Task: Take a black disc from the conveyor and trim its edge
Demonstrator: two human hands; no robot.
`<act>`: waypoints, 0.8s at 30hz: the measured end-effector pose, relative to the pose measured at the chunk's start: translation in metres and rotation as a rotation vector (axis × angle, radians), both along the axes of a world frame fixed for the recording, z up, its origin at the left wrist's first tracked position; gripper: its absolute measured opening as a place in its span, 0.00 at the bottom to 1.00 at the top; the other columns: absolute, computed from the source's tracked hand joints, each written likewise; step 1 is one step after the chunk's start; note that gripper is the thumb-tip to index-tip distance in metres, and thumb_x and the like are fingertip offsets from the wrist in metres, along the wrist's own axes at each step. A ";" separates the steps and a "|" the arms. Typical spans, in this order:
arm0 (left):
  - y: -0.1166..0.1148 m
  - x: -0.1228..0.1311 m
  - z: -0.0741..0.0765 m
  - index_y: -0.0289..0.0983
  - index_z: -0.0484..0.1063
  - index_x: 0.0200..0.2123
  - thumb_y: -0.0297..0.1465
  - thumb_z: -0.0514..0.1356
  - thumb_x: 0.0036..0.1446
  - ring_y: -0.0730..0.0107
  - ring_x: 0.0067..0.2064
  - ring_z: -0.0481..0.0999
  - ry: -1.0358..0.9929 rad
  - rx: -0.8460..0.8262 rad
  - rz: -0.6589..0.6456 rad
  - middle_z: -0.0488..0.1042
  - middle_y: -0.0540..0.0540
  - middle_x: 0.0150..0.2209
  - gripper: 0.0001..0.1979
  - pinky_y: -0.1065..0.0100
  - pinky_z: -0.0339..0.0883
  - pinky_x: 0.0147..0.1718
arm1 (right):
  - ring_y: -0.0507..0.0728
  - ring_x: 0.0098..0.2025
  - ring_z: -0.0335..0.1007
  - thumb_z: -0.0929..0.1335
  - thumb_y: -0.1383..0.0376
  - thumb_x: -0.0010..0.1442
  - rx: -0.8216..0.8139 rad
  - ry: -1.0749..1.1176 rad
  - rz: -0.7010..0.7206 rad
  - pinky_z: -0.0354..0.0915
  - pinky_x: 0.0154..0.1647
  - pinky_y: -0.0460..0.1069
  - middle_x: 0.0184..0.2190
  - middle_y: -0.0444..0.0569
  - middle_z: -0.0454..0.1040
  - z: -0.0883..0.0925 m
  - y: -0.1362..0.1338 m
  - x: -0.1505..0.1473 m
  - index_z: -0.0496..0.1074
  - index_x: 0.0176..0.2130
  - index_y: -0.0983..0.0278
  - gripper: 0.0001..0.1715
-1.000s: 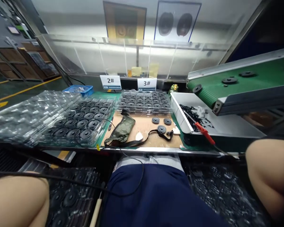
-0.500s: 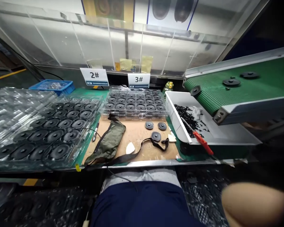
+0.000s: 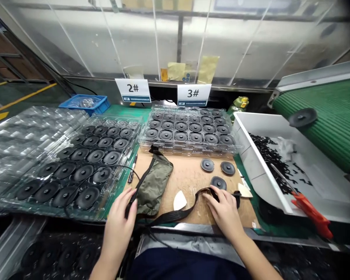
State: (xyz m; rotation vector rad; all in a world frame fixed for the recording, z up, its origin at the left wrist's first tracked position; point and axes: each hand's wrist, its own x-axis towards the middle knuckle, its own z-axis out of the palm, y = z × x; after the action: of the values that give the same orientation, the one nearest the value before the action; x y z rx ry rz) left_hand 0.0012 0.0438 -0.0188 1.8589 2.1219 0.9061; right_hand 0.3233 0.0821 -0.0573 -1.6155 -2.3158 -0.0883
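Observation:
An olive-green waist pouch [image 3: 154, 186] with black trim lies on the brown board [image 3: 189, 171]. My left hand [image 3: 121, 210] is closed round the black trim at the pouch's lower left edge. From the pouch a black strap [image 3: 175, 215] runs right across the board, and my right hand [image 3: 225, 208] pinches it between thumb and fingers. Just beyond those fingers sits a dark round disc [image 3: 218, 181]; two more discs, one left [image 3: 207, 165] and one right [image 3: 228, 168], lie behind it. A white pointed piece [image 3: 180, 200] rests between my hands, another [image 3: 245, 190] at the right.
Clear trays of black discs stand at left [image 3: 83, 173] and at back [image 3: 181, 126]. A white bin [image 3: 256, 171] of small black parts is at right, a red-handled tool [image 3: 312, 214] across its edge, below a green conveyor [image 3: 332, 112]. A pen [image 3: 132, 169] lies beside the pouch.
Both hands have come into view over the board and taken hold of the pouch's edge and the strap. The view has shifted right-to-left objects, so the bench appears closer.

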 end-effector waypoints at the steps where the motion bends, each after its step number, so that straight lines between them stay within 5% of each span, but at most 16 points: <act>1: 0.012 0.001 -0.004 0.35 0.62 0.52 0.37 0.49 0.60 0.60 0.57 0.61 0.032 -0.039 -0.026 0.64 0.40 0.54 0.20 0.59 0.56 0.57 | 0.62 0.50 0.58 0.62 0.69 0.60 0.007 0.001 0.000 0.56 0.49 0.59 0.53 0.48 0.64 -0.003 0.001 -0.001 0.72 0.44 0.55 0.16; 5: 0.050 0.011 -0.012 0.28 0.56 0.57 0.41 0.54 0.56 0.51 0.56 0.62 0.141 -0.216 -0.103 0.64 0.34 0.54 0.31 0.55 0.56 0.55 | 0.59 0.47 0.61 0.60 0.68 0.62 0.039 0.002 0.010 0.57 0.48 0.56 0.50 0.50 0.67 -0.009 0.001 -0.001 0.68 0.50 0.59 0.18; 10: 0.058 0.037 -0.007 0.25 0.50 0.60 0.46 0.64 0.42 0.38 0.53 0.61 0.244 -0.346 -0.051 0.62 0.26 0.52 0.49 0.47 0.59 0.48 | 0.58 0.38 0.62 0.60 0.69 0.61 0.052 -0.003 0.023 0.57 0.41 0.54 0.36 0.51 0.69 -0.013 -0.001 -0.008 0.67 0.52 0.64 0.20; 15: 0.057 0.051 -0.004 0.26 0.51 0.60 0.37 0.61 0.46 0.36 0.49 0.63 0.232 -0.361 0.032 0.63 0.26 0.48 0.40 0.44 0.58 0.45 | 0.58 0.37 0.63 0.60 0.68 0.62 0.066 0.035 0.022 0.55 0.37 0.54 0.35 0.50 0.70 -0.002 -0.006 -0.010 0.74 0.38 0.62 0.13; 21: 0.062 0.035 -0.007 0.30 0.52 0.58 0.33 0.61 0.45 0.47 0.54 0.61 -0.057 -0.376 -0.030 0.63 0.33 0.51 0.38 0.46 0.53 0.52 | 0.57 0.42 0.65 0.61 0.65 0.62 0.071 0.357 0.145 0.59 0.41 0.53 0.41 0.47 0.70 0.061 -0.023 -0.011 0.71 0.41 0.60 0.10; 24: 0.054 0.018 0.009 0.32 0.53 0.57 0.35 0.62 0.44 0.55 0.54 0.63 -0.319 -0.396 -0.128 0.62 0.36 0.54 0.37 0.53 0.56 0.53 | 0.57 0.43 0.67 0.63 0.65 0.61 0.057 0.618 0.145 0.62 0.45 0.52 0.41 0.48 0.70 0.109 -0.032 -0.024 0.70 0.40 0.60 0.08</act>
State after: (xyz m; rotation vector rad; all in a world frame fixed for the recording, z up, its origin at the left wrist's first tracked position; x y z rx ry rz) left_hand 0.0191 0.0980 -0.0094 1.5176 1.8093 0.6435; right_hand 0.2992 0.0505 0.0516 -1.2158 -1.9111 0.3293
